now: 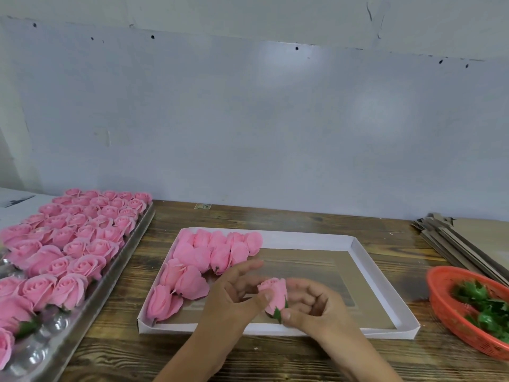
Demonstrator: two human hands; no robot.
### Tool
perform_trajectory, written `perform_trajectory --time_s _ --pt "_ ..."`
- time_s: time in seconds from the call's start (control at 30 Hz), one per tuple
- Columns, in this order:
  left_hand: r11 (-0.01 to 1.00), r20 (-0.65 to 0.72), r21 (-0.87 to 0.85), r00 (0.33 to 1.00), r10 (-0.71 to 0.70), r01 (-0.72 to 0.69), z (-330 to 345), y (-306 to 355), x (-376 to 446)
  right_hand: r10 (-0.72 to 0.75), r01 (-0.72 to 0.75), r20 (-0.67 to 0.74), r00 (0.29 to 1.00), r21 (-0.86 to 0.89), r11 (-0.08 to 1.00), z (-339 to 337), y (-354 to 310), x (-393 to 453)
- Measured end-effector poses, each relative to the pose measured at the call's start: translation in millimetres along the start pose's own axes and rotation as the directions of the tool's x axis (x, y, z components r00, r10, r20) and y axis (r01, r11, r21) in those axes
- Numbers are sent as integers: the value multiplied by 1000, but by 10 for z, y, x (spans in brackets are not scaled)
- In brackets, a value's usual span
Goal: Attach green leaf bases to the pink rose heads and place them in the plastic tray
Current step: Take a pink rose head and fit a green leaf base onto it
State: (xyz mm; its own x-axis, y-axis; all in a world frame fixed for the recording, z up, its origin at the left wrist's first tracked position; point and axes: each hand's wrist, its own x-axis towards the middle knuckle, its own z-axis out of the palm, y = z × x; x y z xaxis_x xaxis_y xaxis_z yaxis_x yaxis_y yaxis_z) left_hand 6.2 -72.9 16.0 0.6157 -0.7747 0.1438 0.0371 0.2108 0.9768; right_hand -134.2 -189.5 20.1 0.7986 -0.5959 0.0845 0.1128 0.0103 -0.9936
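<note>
Rose [275,295]: lower centre, near upright, bloom up-left, green leaf base [278,314] down.
Left hand [237,290]: pinches petals.
Right hand [311,304]: grips base.

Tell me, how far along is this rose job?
Done: about a dozen roses lie in the white tray, filling its left part. In hand: the left hand and right hand hold one rose with a green leaf base at its bottom. Left: most of the tray is bare, many roses wait in the clear holder, and leaves remain in the red basket.
</note>
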Motion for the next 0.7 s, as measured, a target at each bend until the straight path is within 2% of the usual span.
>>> perform_trajectory --time_s 0.07,0.13,0.3,0.43,0.57,0.7 --pt "1000 16 -4 1000 13 -13 -1 -22 3 19 -17 83 996 -32 999 49 -15 -24" --pt "1000 54 10 998 23 -23 0 -51 11 17 -9 110 994 -68 998 77 -23 -33" --pt "985 88 166 995 38 -52 24 -96 28 -102 96 -49 994 -122 988 87 -16 -25" --pt "978 72 202 996 45 -59 17 -144 39 -131 100 -146 980 -203 974 82 22 -28" --pt "980 58 191 997 49 -59 8 -156 49 -133 106 -108 985 -226 968 77 2 -31" --pt "981 68 185 997 48 -60 6 -141 60 -78 74 -31 996 -128 989 46 -7 -15"
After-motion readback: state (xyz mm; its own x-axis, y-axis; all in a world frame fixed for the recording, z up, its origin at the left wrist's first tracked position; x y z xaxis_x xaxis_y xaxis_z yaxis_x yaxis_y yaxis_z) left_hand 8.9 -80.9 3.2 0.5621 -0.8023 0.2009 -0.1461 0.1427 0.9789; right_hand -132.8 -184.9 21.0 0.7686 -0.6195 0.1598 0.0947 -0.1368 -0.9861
